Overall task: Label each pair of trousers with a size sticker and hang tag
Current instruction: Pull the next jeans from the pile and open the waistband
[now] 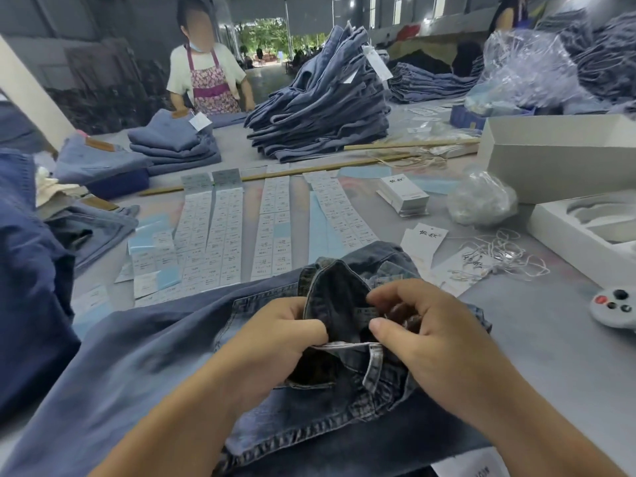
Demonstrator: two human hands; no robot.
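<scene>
Both hands were in tight on the waistband of the jeans [309,401], which lay on the desk [537,359] right in front of the person. The left hand [275,342] had its fingers curled into the folded-back denim, and the right hand [423,325] pinched the same turned-out fabric from the other side, thumb pressed near a pale belt loop [373,368]. Whether a small tag sat between the fingertips, I couldn't tell. The trouser legs ran off to the left and toward the camera. Straight ahead, beyond the waistband, lay the size sticker sheets [220,235] in long strips pointing away. The hang tags [425,241] and loose white strings [499,256] sat forward and right, so the right hand looked nearer them; the stickers seemed reachable by either.
</scene>
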